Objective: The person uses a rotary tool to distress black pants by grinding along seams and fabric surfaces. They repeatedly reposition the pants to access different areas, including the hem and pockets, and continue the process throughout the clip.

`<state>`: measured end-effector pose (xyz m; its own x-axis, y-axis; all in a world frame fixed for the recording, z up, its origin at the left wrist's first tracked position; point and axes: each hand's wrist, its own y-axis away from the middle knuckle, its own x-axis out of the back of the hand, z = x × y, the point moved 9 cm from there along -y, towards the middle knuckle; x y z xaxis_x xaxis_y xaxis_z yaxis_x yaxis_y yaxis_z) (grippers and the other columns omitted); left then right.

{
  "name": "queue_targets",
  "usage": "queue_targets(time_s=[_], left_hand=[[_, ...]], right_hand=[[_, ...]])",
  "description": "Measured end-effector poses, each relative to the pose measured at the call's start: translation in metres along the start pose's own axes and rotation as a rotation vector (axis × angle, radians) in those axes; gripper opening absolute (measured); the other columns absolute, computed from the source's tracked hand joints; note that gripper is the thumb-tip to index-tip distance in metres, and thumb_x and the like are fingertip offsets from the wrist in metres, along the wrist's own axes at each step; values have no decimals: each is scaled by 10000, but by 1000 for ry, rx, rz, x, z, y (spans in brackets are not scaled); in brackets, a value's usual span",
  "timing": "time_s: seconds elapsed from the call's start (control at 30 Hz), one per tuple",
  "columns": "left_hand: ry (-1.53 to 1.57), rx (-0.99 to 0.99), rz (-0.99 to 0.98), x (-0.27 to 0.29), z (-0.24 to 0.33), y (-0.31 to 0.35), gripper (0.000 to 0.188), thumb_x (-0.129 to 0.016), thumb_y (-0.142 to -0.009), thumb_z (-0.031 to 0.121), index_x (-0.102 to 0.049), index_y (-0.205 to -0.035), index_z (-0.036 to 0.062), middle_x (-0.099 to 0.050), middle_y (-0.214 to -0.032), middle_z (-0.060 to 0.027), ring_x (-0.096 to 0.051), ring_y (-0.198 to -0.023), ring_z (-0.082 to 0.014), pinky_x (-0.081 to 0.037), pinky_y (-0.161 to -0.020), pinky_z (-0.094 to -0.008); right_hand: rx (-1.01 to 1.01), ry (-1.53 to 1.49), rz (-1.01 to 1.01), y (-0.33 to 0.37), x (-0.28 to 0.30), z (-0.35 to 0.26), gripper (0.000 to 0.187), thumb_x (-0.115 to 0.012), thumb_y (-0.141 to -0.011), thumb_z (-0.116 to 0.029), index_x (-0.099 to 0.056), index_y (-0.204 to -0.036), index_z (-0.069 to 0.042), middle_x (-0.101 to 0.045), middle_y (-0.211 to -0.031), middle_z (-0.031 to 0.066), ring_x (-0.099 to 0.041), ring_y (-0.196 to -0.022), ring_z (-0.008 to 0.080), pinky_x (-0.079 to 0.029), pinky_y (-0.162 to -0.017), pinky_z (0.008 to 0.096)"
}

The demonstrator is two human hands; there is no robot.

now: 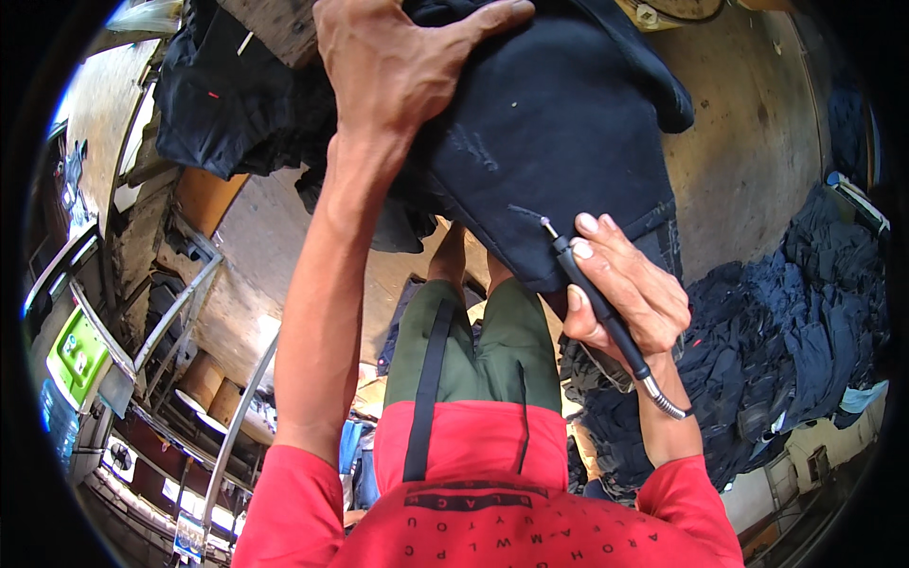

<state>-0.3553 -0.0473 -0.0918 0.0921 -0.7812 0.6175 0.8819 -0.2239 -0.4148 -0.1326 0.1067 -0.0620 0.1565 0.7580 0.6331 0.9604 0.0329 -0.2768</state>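
A dark navy, nearly black denim garment point(559, 123) stretches in front of me over a raised support. Short pale scuff marks show on it, two small groups near its middle. My left hand point(393, 62) lies on its left upper part with the thumb stretched out to the right; the other fingers run out of the top of the view. In my right hand point(630, 284) is a slim black rotary grinding pen point(597, 301), held like a pencil. Its small metal tip is at the cloth, beside a pale scratch. A coiled metal cable guard leaves its rear end near my wrist.
Dark garments point(757, 331) lie heaped at the right. More black cloth point(227, 95) hangs at the upper left. A wooden board point(748, 133) stands behind on the right. At the left are metal rails point(180, 312) and a light green plastic tray point(76, 350).
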Motion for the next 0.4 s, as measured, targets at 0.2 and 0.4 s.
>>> queue_targets(time_s=[0.2,0.4], left_hand=[[27,75,-33,0,-2,1,425,-1012,-744,321,-764,-940,38,-716,-935,-100,-688,-944,-268,-549,-896,-393],[-85,20,-16,6,12,-2,464,-1018,-733,382,-773,-957,57,-725,-976,-99,-687,-999,-286,-532,-964,-417]], right_hand=[[-15,15,16,7,5,2,327,-776,-797,13,-810,-1120,46,-820,-1083,219,-821,-1094,383,-662,-1030,500],[-52,-8,76,8,10,4,327,-766,-812,1,-807,-1133,45,-819,-1095,232,-819,-1089,399,-662,-1027,498]])
